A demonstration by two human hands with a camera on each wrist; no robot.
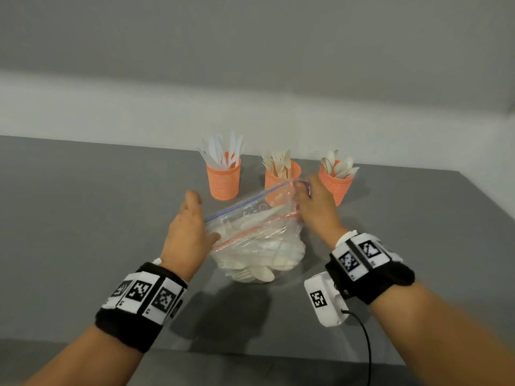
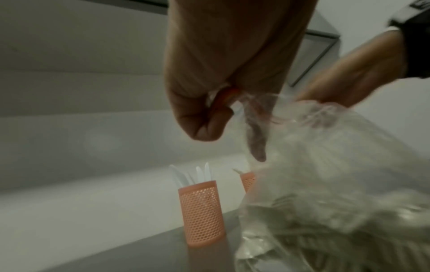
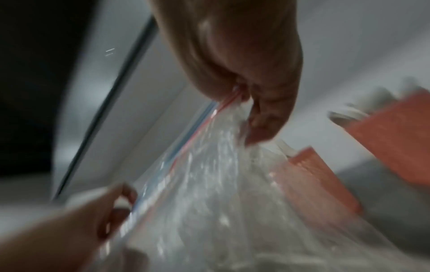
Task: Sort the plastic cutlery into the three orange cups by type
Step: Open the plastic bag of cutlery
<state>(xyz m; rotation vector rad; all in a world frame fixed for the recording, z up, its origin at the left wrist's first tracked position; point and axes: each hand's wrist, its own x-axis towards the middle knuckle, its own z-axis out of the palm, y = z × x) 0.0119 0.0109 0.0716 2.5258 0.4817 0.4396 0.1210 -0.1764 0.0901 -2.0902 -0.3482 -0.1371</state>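
Note:
A clear zip bag [image 1: 257, 246] full of white plastic cutlery stands on the grey table [image 1: 83, 218], its mouth pulled apart. My left hand [image 1: 204, 228] pinches the bag's left end; the left wrist view shows my left hand [image 2: 223, 103] nipping the red zip strip. My right hand [image 1: 302, 196] pinches the right end of the zip, seen close as my right hand [image 3: 244, 95]. Behind the bag stand three orange mesh cups: the left cup [image 1: 223, 178] holds knives, the middle cup [image 1: 281, 174] forks, the right cup [image 1: 335, 183] spoons.
A pale wall [image 1: 250, 107] runs just behind the cups. The table's right edge [image 1: 485, 193] slants toward me. A black cable [image 1: 367, 349] hangs from my right wrist unit. The bag partly hides the middle cup.

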